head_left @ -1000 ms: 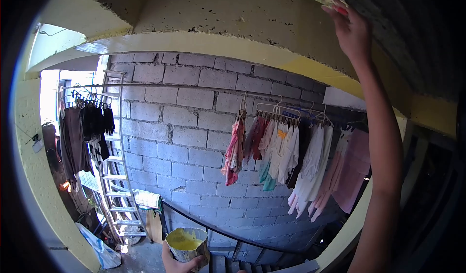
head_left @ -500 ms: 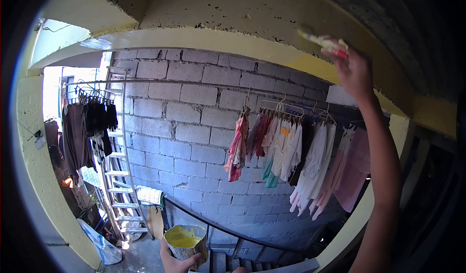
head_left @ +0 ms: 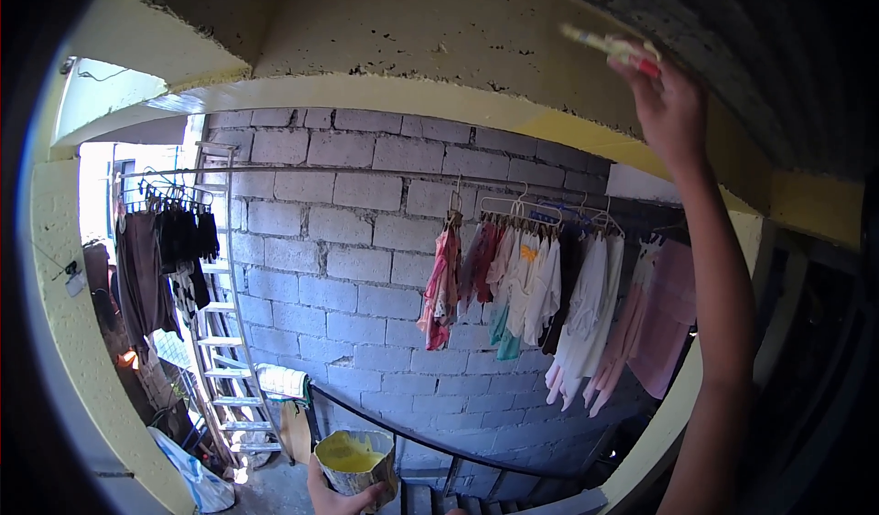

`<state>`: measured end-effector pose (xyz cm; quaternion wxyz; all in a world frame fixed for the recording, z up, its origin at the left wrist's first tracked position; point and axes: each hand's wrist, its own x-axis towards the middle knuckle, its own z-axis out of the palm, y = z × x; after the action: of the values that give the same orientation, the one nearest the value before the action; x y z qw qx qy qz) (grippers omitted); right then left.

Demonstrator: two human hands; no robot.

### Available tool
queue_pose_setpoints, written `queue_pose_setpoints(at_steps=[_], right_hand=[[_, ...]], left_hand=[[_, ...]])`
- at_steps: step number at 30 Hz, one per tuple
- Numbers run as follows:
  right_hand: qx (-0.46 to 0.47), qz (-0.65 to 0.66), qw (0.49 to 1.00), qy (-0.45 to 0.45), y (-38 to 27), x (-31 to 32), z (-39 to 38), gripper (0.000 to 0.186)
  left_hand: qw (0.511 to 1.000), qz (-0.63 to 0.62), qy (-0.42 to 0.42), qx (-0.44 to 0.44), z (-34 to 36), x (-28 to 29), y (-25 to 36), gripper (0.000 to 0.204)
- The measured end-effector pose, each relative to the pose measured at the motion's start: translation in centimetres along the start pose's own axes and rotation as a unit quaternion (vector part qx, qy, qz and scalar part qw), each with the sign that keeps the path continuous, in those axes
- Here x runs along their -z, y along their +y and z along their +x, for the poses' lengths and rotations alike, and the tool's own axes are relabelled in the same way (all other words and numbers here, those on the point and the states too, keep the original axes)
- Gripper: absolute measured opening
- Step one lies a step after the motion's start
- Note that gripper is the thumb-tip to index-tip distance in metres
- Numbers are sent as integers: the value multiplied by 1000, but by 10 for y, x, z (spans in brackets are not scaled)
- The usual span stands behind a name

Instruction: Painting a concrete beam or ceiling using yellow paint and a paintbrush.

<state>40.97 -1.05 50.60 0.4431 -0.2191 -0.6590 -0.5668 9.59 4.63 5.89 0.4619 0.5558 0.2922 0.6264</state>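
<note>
Raised high at the upper right, my right hand [head_left: 673,108] is closed around a paintbrush [head_left: 618,50] with pale paint on it and a red part by the fingers. The brush tip points left against or close to the face of the yellow-painted beam [head_left: 403,43]; whether it touches is hard to tell. Low in the middle, my left hand [head_left: 341,497] grips a paint-smeared container [head_left: 380,489] from its left side, thumb across the front. Yellow paint [head_left: 348,457] lies inside it.
Clothes [head_left: 549,286] hang from a rail before a grey block wall [head_left: 366,268], with dark garments [head_left: 151,268] at the left. A metal ladder [head_left: 220,341] leans there. Below run a stair railing [head_left: 394,423] and steps. A white-blue sack [head_left: 192,469] stands by the left post [head_left: 69,332].
The view has tilted slightly upward, so the wall and clothes sit a little lower. My right hand and the brush have shifted slightly up along the beam. Both holds are unchanged.
</note>
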Motion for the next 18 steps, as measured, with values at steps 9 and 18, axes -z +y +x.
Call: queue_pose_setpoints(at_steps=[9, 18], right_hand=[[63, -117, 990, 52, 69, -27, 32, 21], [73, -82, 994, -6, 7, -2, -62, 24]], left_hand=[[1000, 6, 26, 8, -3, -1, 0, 75], [998, -44, 19, 44, -4, 2, -8, 71]])
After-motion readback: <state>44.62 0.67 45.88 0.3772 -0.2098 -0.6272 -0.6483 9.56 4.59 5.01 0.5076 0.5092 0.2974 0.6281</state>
